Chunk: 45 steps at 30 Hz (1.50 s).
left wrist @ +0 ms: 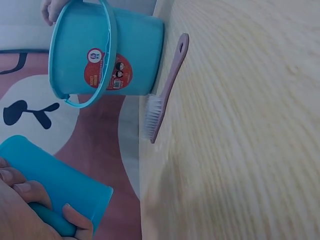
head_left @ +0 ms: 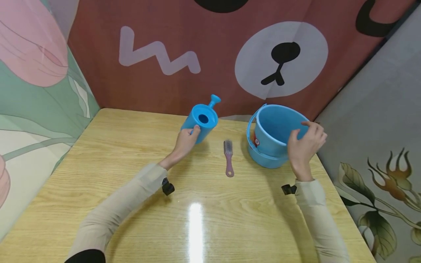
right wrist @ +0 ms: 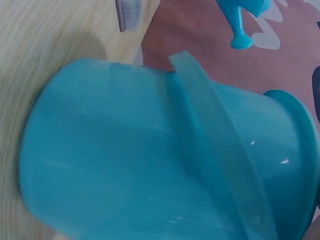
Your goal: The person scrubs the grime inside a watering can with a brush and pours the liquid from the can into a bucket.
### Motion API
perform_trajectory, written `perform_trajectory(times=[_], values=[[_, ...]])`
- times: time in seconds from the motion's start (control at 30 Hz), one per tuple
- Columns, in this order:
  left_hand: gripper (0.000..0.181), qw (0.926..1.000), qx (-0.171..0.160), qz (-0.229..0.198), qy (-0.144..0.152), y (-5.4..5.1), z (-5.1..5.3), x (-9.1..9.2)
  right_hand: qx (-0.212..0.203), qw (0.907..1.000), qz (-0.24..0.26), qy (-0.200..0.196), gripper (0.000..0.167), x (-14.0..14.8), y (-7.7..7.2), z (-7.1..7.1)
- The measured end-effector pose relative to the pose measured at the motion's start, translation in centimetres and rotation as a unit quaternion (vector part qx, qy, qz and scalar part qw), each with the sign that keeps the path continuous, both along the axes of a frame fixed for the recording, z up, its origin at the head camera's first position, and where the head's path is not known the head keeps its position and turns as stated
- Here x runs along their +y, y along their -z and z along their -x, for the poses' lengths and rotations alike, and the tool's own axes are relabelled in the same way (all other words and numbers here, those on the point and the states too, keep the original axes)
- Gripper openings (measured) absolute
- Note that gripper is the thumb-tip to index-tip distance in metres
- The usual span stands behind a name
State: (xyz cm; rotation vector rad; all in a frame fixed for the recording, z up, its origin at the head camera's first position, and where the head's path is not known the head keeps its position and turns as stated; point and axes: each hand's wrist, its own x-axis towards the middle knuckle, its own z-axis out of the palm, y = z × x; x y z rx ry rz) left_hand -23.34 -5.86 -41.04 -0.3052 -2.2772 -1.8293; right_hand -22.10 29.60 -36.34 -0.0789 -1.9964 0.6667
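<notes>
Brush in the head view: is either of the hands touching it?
No, the brush lies on bare table, apart from the left hand and the right hand.

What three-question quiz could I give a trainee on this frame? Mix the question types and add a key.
1. Multiple choice: where is the watering can?
A) Lying on the table
B) Inside the bucket
C) Raised above the table, in the left hand
2. True or false: the bucket stands upside down.
3. Fill in: in the head view, a ____ lies between the watering can and the bucket.

Key: 1. C; 2. False, its opening faces up; 3. brush.
</notes>
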Motion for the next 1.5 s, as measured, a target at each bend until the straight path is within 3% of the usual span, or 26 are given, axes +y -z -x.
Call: perform_trajectory(times=[0.17, 0.3, 0.4, 0.53, 0.63, 1.27, 1.5], values=[[0.049, 0.9999, 0.012, 0.001, -0.002, -0.4, 0.1, 0.4, -0.044, 0.9984, 0.034, 0.003, 0.026, 0.7, 0.2, -0.3], [0.049, 0.9999, 0.013, 0.0, 0.0, -0.6, 0.1, 0.7, -0.097, 0.9915, 0.087, 0.008, 0.032, 1.2, 0.0, -0.7], [0.049, 0.9999, 0.013, 0.001, 0.0, -0.7, 0.1, 0.9, -0.167, 0.9779, 0.124, 0.011, 0.043, 1.6, -0.2, -1.0], [0.049, 0.9998, 0.018, 0.001, 0.001, -0.9, 0.0, 1.2, -0.264, 0.9524, 0.152, -0.004, 0.057, 2.2, -0.5, -1.1], [0.049, 0.9997, 0.023, 0.0, 0.004, -1.0, 0.0, 1.5, -0.296, 0.9429, 0.151, -0.018, 0.059, 2.6, -0.5, -1.0], [0.048, 0.9984, 0.057, 0.0, 0.004, -3.5, 1.0, 4.5, -0.311, 0.9397, 0.142, -0.021, 0.063, 2.7, -0.4, -1.0], [0.049, 0.9981, 0.058, 0.0, 0.02, -4.3, 1.1, 5.7, -0.311, 0.94, 0.14, -0.014, 0.063, 2.8, -0.4, -1.0]])
